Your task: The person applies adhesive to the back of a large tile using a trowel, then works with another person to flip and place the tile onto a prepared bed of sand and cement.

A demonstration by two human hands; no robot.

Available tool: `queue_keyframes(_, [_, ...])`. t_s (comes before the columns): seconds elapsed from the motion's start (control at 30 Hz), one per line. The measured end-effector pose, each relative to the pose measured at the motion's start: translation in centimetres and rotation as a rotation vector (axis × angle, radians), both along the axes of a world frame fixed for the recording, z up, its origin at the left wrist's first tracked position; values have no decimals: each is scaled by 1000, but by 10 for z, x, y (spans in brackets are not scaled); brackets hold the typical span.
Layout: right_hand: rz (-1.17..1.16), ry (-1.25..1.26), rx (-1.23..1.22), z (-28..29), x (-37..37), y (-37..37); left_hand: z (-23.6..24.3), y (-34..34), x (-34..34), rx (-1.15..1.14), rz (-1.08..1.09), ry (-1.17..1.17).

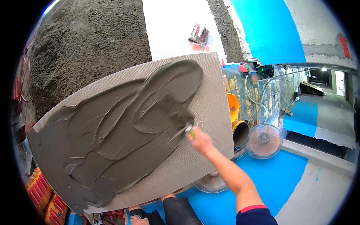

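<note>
My right hand (200,140) grips the handle of a trowel (191,133), whose smeared blade lies in grey wet mortar (112,131) at the right part of the spread. The mortar covers much of a large grey textured tile (215,86), its right strip showing bare. My left hand (139,220), partly cut off at the bottom edge, is low by my leg below the tile; what it holds, if anything, I cannot make out.
Rough mortar bed (82,45), white panel (172,26) bearing small red packets (198,35), blue coating (266,30). To the right stand buckets (232,107), a hose (257,101) and fans (264,142). Red-orange bags (39,187) are stacked lower left.
</note>
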State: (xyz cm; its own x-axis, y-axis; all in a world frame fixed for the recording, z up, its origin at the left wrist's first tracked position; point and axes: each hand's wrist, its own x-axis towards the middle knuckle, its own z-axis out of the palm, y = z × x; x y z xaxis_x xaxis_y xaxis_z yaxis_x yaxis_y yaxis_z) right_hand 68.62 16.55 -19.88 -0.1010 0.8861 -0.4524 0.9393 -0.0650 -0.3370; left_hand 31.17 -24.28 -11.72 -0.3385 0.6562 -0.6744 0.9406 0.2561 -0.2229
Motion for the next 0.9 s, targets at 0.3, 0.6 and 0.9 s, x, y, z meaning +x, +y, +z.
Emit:
queue_keyframes(0.3, [-387,-200,320,-4,112,155,-22,6,-4,-764,290,-13])
queue_keyframes(0.6, [-808,410,60,-13,130,202,-12,10,-1,-677,344,84])
queue_keyframes(0.9, [-624,-183,342,-23,137,174,-34,-71,-21,314,-606,552])
